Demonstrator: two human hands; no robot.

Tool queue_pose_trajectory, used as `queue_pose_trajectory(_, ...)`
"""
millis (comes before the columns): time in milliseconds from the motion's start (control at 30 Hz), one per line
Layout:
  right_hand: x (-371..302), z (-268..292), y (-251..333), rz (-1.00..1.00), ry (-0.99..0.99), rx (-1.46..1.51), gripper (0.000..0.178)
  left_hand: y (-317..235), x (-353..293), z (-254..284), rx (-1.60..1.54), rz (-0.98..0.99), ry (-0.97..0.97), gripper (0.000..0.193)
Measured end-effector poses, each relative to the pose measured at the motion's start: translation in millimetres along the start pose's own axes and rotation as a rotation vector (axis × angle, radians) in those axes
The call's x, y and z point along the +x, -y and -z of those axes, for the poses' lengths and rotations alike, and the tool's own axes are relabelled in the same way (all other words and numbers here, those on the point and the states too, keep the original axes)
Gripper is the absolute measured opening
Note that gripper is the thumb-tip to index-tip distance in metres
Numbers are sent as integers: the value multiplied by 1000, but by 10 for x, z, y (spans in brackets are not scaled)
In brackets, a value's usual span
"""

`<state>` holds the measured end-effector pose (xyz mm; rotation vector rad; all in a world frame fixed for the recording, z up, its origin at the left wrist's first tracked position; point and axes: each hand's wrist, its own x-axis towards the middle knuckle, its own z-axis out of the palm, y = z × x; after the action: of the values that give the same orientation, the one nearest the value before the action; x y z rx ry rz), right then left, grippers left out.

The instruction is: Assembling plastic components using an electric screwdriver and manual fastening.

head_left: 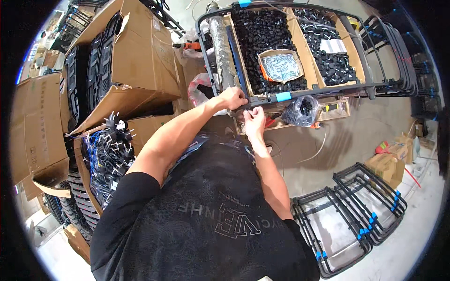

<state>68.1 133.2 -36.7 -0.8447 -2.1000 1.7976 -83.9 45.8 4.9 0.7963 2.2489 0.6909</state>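
Observation:
A black tubular frame [307,92] with blue pieces on its bars lies across the workstation in front of me. My left hand [233,98] is closed at its near left corner, fingers curled over the bar. Just below that corner, my right hand [254,122] is in a pinch, its fingertips close to the bar's underside. Whatever sits between those fingertips is too small or hidden to make out. Inside the frame's outline stand a wooden bin [290,35] of black plastic parts and a small open box [263,72] full of silvery screws.
To the left are a large carton [140,51] with black panels and a box of plugged cables [105,159]. A clear bag [300,112] of black parts hangs by the near edge. Stacked black frames [335,210] rest at lower right, near a carton [384,166].

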Motion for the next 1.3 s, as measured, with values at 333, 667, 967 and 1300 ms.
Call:
queue_pose_trajectory(333,-528,459,-337,-146,317,-298,17,312,224,632,-28,56,-118,29)
queue_pose_trajectory(667,-646,656,121,-300,255,58,17,503,652,1144,106,61,-480,25)
queue_pose_trajectory(967,-229,347,257,-273,280,52,18,765,529,1127,62,142,-850,24)
queue_pose_trajectory(1300,-96,527,258,-421,408,167,12,-402,-407,-17,-9,216,382,32)
